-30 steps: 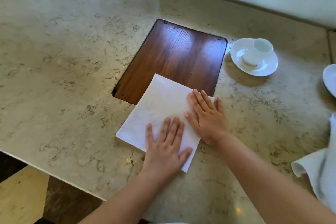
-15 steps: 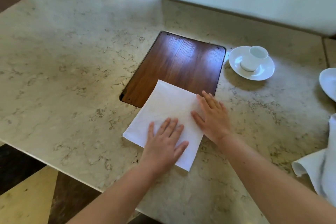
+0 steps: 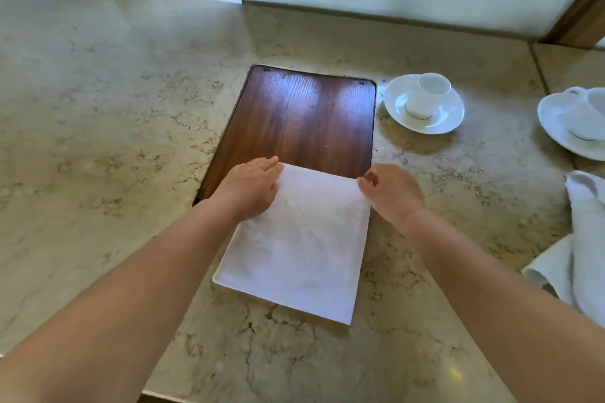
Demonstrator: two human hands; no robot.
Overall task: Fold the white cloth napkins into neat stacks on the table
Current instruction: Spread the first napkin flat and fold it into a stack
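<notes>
A folded white cloth napkin [image 3: 299, 245] lies flat on the marble table [image 3: 114, 114], its far edge overlapping the dark wooden inlay panel [image 3: 301, 114]. My left hand [image 3: 250, 185] rests on the napkin's far left corner, fingers together and pinching its edge. My right hand [image 3: 391, 193] curls at the far right corner, thumb and fingers closed on that corner. More white napkins [image 3: 581, 249] lie rumpled at the right edge of the table.
A white cup on a saucer [image 3: 424, 105] stands right of the wooden panel. A second cup and saucer [image 3: 576, 123] sits at the far right. A wall and door frame run behind the table. The table's near edge is at the lower left.
Both hands left the napkin's middle, where they pressed flat, and moved to its two far corners. The napkin now lies squarer to me. The head camera tilted up.
</notes>
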